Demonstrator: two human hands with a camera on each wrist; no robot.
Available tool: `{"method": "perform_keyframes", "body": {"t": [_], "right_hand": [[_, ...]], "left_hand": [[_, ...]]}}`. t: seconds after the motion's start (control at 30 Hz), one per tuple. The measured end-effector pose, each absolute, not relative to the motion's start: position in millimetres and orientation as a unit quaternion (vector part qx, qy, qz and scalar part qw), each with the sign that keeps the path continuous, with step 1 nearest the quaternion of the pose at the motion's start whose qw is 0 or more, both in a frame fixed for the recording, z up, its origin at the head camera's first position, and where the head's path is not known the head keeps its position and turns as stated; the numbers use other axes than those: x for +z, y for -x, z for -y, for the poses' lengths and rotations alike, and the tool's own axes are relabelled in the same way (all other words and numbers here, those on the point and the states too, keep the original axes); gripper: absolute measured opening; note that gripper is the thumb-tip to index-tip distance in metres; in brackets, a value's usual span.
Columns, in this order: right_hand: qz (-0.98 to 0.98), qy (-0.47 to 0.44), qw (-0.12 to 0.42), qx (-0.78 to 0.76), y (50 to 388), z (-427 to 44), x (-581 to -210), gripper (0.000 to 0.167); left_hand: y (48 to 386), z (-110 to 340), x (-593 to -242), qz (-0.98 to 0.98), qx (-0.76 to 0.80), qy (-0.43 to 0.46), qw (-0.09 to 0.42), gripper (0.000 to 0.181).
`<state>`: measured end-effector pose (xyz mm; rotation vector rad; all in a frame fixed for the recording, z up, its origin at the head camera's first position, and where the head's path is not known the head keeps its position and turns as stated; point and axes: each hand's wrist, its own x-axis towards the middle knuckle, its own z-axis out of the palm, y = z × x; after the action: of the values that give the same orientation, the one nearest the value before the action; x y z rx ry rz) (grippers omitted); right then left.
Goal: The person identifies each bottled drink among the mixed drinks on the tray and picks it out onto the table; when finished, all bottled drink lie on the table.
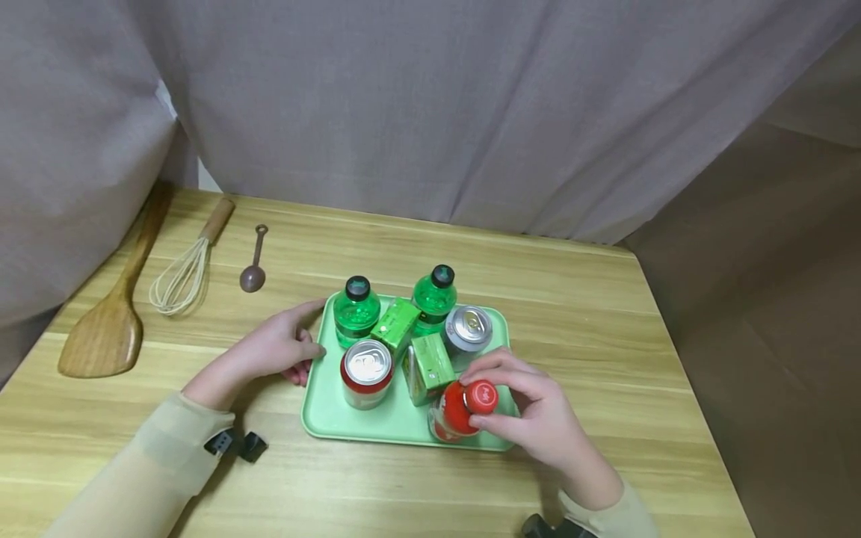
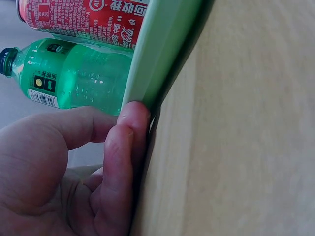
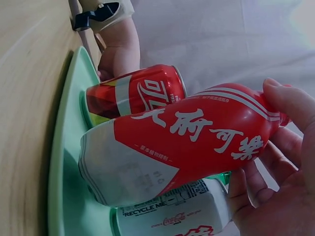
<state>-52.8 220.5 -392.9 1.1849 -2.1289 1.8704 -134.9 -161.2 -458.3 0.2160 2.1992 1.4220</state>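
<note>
My right hand [image 1: 531, 407] holds a red-and-white bottle [image 3: 172, 142] just below its red cap, thumb on one side and fingers on the other. The bottle leans over the front right of a light green tray [image 1: 377, 427]; whether its base touches the tray I cannot tell. At the tray's left edge my left hand [image 1: 282, 347] grips the rim, with the thumb over it. On the tray are a red can [image 1: 366, 381], a silver-white can [image 1: 467, 329], two green bottles [image 1: 355, 314] with black caps, and two green cartons [image 1: 430, 366].
Left of the tray, a wooden spatula [image 1: 107, 336], a whisk [image 1: 184, 273] and a brown measuring spoon [image 1: 252, 278] lie on the wooden table [image 1: 578, 299]. Grey cloth [image 1: 403, 112] hangs behind the table, and a brown covering [image 1: 773, 284] is along its right side.
</note>
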Motion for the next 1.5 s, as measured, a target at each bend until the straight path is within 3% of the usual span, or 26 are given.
{"method": "perform_keyframes", "body": {"t": [1.0,1.5], "right_hand": [[0.721,-0.33,0.074,0.605,65,-255,-381,0.05],[0.735,-0.266,0.129,0.61,87,-291,-370,0.046]], "left_hand": [[133,161,-458,-0.817,0.515,-0.082,0.247,0.092],[134,161,-458,-0.817,0.514,-0.084,0.248,0.091]]}}
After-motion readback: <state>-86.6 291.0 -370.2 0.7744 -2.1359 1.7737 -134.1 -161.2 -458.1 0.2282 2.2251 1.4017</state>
